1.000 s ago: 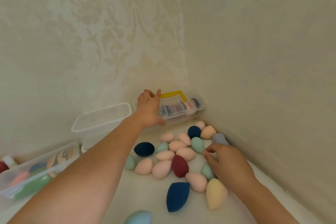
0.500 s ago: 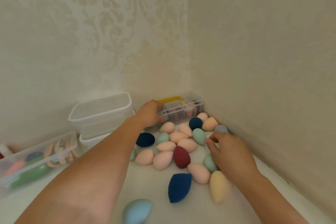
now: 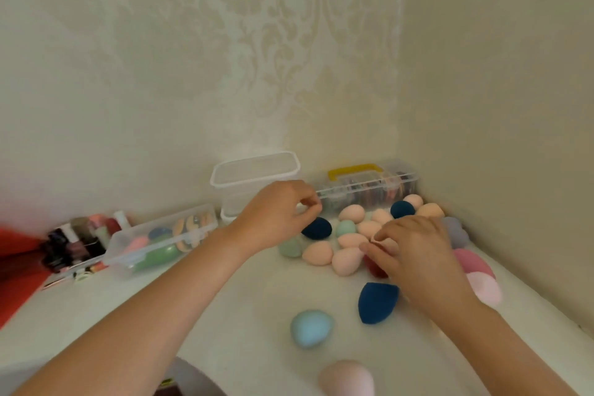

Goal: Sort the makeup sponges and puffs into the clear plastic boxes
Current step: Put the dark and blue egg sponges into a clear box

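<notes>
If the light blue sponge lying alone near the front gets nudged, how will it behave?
The light blue sponge is rounded and egg-shaped, so it would probably roll crookedly. It looks like matte foam: likely light, squashy, not slippery. Nothing touches it, so little would stop it.
</notes>
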`<move>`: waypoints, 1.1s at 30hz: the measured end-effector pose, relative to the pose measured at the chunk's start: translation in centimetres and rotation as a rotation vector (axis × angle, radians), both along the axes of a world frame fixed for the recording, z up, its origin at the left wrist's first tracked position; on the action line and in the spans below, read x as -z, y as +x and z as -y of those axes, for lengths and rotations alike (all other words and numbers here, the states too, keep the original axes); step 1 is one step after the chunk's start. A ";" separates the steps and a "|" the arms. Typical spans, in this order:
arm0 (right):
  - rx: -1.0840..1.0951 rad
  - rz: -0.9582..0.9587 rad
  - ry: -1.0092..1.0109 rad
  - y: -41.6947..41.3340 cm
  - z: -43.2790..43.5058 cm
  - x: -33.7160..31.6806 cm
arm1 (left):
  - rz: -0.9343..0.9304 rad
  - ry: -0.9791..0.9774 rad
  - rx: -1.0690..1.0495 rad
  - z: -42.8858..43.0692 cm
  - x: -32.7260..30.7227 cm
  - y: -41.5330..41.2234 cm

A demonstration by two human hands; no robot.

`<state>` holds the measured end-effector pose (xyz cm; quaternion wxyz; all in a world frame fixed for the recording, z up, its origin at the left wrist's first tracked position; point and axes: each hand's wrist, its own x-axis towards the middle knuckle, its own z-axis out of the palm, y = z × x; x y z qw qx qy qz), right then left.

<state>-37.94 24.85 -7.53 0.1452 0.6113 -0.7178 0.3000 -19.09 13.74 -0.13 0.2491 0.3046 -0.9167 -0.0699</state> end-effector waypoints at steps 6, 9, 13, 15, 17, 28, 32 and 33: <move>0.045 -0.004 0.292 1.5 1.7 -1.4 | -0.044 -0.099 -0.316 1.4 1.7 11.2; 0.105 0.100 0.352 1.0 3.1 -2.1 | 0.152 -0.050 -0.602 3.8 3.1 16.3; 0.127 0.109 0.413 0.5 4.1 -1.5 | 0.459 0.123 -0.777 6.3 5.8 20.2; 0.124 0.136 0.388 0.7 4.4 -0.8 | 0.493 0.176 -0.771 7.3 6.0 20.7; 0.113 0.123 0.360 1.1 4.4 -0.4 | 0.498 0.207 -0.745 8.4 5.3 20.9; 0.001 0.142 0.312 1.0 3.3 0.0 | 0.511 0.342 -0.711 7.5 4.8 20.1; -0.024 0.174 0.325 1.3 3.0 -0.2 | 0.476 0.213 -0.728 4.0 6.4 19.9; -0.036 0.192 0.317 1.3 2.9 -0.3 | 0.447 0.201 -0.734 3.2 6.5 20.0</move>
